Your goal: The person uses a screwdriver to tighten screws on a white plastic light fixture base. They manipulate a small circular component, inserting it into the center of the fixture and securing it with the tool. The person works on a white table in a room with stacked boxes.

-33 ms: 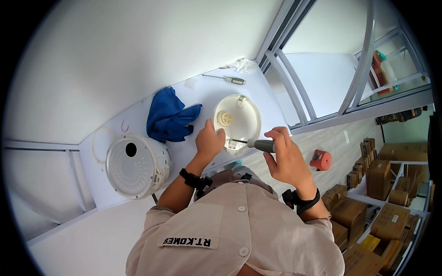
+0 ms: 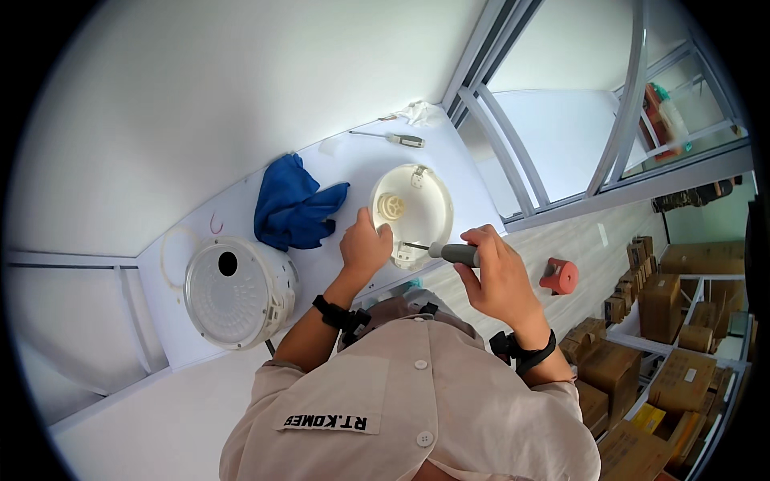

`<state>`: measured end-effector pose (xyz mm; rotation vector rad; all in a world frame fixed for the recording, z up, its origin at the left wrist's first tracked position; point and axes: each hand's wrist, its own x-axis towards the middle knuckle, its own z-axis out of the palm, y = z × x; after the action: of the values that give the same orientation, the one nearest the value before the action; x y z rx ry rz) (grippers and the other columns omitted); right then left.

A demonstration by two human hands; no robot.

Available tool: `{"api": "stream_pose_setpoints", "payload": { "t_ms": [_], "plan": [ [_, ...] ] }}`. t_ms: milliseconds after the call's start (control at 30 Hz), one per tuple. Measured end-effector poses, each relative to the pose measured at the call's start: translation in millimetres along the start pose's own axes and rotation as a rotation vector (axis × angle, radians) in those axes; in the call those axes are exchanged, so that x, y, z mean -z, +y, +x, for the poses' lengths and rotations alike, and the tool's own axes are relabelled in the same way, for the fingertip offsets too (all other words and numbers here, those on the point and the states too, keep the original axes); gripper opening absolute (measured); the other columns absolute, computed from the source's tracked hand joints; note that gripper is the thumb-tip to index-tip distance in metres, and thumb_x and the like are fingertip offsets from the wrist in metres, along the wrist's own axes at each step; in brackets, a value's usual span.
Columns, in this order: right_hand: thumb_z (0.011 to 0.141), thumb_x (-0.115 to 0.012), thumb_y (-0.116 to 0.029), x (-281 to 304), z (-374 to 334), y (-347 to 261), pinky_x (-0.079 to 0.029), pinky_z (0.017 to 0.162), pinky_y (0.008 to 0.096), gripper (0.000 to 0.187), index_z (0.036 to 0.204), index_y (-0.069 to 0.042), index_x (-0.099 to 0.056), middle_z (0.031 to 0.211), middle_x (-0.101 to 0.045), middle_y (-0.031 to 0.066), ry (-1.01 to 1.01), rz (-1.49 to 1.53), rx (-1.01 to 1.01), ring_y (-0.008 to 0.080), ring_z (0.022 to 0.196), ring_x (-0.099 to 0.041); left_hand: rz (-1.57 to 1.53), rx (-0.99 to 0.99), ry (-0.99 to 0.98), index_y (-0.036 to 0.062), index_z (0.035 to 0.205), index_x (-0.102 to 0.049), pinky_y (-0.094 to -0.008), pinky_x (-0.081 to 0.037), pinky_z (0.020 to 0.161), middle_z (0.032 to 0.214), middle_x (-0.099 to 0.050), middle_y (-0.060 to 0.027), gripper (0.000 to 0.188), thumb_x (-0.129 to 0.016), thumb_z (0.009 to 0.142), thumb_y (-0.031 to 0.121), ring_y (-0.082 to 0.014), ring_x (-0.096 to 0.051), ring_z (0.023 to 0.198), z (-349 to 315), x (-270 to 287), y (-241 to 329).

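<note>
A round white plastic appliance lid (image 2: pixel 435 204), hollow side up, sits near the table's front edge. Inside it are a cream round fitting (image 2: pixel 391 208) and small metal brackets at opposite rims. My left hand (image 2: pixel 366 245) grips the lid's left rim, thumb toward the inside. My right hand (image 2: pixel 499 272) is closed round the grey handle of a screwdriver (image 2: pixel 459 254). The shaft points left, its tip at the bracket by the lid's near rim; whether it sits in a screw is too small to tell.
A white round appliance body (image 2: pixel 233 293) with a black hole stands at left. Beside it lie a blue cloth (image 2: pixel 293 204) and a pale ring (image 2: pixel 164 256). Farther back are a second screwdriver (image 2: pixel 405 140) and white crumpled material (image 2: pixel 417 113). A red cylinder (image 2: pixel 559 276) and cardboard boxes (image 2: pixel 609 365) stand at right.
My right hand's fingers have drawn in closer round the screwdriver handle. The left hand and the lid hold their places.
</note>
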<state>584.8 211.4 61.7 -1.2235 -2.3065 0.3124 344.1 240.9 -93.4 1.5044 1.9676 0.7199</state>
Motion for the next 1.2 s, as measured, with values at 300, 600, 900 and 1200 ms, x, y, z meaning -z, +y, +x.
{"api": "stream_pose_setpoints", "payload": {
  "t_ms": [300, 600, 900, 1200],
  "plan": [
    [0.093, -0.079, -0.029, 4, -13, -17, -0.051, 0.062, 0.0448, 0.047, 0.126, -0.002, -0.057, 0.093, -0.065, 0.015, 0.076, 0.045, -0.1, 0.0366, 0.073, -0.067, 0.042, -0.064, 0.043, 0.0032, 0.114, -0.056, -0.0582, -0.055, 0.072, 0.084, -0.074, -0.0223, 0.034, -0.066, 0.091, 0.026, -0.0466, -0.072, 0.08, -3, 5, 8],
    [0.091, -0.08, -0.018, 2, -17, -26, -0.054, 0.065, 0.0448, 0.048, 0.128, -0.001, -0.054, 0.11, -0.063, 0.0201, 0.019, -0.087, -0.296, 0.0387, 0.078, -0.068, 0.074, 0.037, -0.028, 0.006, 0.127, -0.058, -0.0575, -0.055, 0.079, 0.098, -0.076, -0.0236, 0.044, -0.068, 0.091, 0.029, -0.0462, -0.072, 0.092, -4, 13, 15],
    [0.095, -0.077, -0.02, -2, -26, -16, -0.055, 0.067, 0.0465, 0.049, 0.132, 0.0, -0.051, 0.123, -0.06, 0.023, -0.142, -0.009, -0.413, 0.0408, 0.087, -0.069, 0.092, 0.022, -0.007, 0.0046, 0.126, -0.057, -0.0579, -0.054, 0.076, 0.095, -0.075, -0.0243, 0.044, -0.069, 0.091, 0.029, -0.0465, -0.072, 0.089, -7, 17, 21],
    [0.097, -0.076, -0.024, -3, -22, -11, -0.052, 0.062, 0.0446, 0.05, 0.132, 0.001, -0.051, 0.103, -0.066, 0.02, -0.037, 0.012, -0.274, 0.038, 0.08, -0.069, 0.084, -0.059, 0.035, 0.0025, 0.128, -0.055, -0.0567, -0.055, 0.072, 0.088, -0.075, -0.0235, 0.045, -0.068, 0.092, 0.026, -0.0453, -0.073, 0.081, -7, 13, 15]
  ]
}}
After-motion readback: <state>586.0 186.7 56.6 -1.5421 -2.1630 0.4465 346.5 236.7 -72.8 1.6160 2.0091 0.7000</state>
